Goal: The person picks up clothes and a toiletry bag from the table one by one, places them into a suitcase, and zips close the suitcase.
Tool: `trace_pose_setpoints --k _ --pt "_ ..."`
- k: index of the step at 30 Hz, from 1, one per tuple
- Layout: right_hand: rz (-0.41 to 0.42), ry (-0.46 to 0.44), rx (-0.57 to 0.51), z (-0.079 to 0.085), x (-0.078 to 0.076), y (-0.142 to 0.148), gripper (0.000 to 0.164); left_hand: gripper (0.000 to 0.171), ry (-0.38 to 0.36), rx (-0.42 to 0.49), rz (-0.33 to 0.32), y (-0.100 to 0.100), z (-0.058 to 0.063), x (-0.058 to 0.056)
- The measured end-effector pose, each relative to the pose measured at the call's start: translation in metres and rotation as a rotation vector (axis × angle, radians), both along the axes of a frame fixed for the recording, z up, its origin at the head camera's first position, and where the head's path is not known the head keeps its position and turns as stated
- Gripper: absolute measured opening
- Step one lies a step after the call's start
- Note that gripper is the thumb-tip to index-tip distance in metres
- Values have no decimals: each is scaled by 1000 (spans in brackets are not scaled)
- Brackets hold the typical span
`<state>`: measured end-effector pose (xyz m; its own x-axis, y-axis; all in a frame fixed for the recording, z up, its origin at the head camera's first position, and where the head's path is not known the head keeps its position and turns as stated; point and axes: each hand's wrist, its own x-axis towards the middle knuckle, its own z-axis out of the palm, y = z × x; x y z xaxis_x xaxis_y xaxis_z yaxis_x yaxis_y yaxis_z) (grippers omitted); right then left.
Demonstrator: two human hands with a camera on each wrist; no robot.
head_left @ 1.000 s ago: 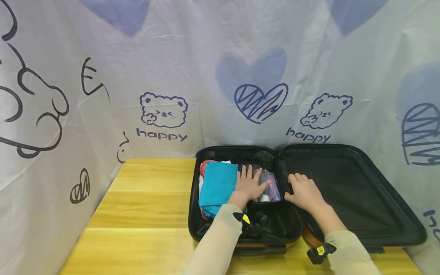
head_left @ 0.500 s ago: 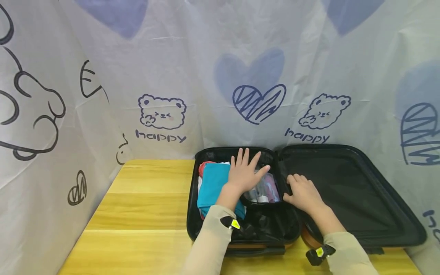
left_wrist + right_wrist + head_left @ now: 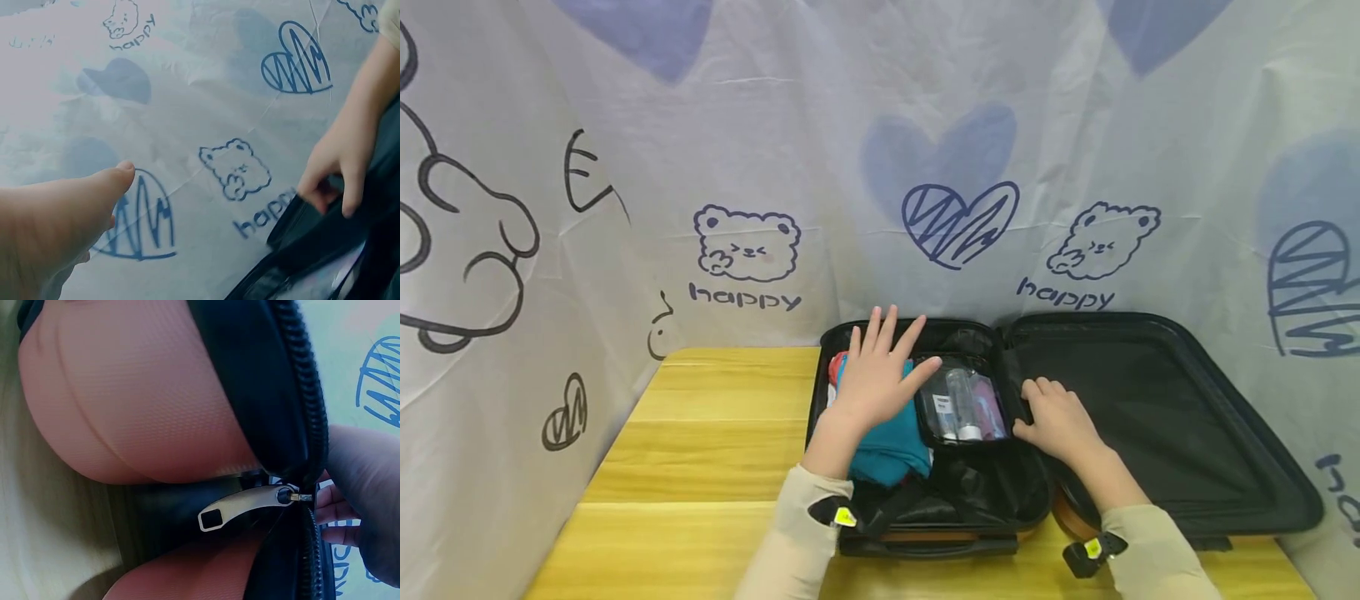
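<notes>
An unfolded suitcase point(image 3: 940, 521) lies on the wooden table. In its left shell is a teal folded garment point(image 3: 891, 450), with red and white cloth showing at its edge. Beside the garment sits a clear-topped pouch point(image 3: 973, 364) containing small bottles and a purple item. My left hand point(image 3: 876, 383) hovers over the garment with fingers spread, partly hiding it. At the hinge side, my right hand point(image 3: 1060, 417) rests with loosely bent fingers along the inner edge of the black-lined lid point(image 3: 1157, 417). Its fingers point(image 3: 334, 512) are near the zipper edge in the right wrist view.
A metal zipper pull point(image 3: 244, 506) hangs between the two orange shells. Bare wooden tabletop point(image 3: 700, 450) extends left of the suitcase. A printed white cloth point(image 3: 850, 167) hangs behind the table and along both sides.
My left hand has lifted off the pouch and moved left over the teal garment, uncovering the bottles. My right hand has stayed at the lid's edge.
</notes>
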<state>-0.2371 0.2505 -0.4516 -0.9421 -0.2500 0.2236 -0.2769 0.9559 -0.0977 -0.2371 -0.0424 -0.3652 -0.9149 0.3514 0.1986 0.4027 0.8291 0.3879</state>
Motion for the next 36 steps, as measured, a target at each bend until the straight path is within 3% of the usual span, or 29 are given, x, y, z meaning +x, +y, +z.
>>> trace_pose_setpoints --k 6,19,26,36 --pt "-4 -9 -5 0 2 0 39 69 42 -11 30 -38 -12 14" --pt "-5 -6 -18 3 4 1 38 74 117 -111 68 -107 -46 28" --pt "-10 2 -13 2 5 3 37 74 138 -166 61 -128 -58 32" --pt "-11 9 -28 -1 2 0 37 77 101 -209 10 -142 -70 36"
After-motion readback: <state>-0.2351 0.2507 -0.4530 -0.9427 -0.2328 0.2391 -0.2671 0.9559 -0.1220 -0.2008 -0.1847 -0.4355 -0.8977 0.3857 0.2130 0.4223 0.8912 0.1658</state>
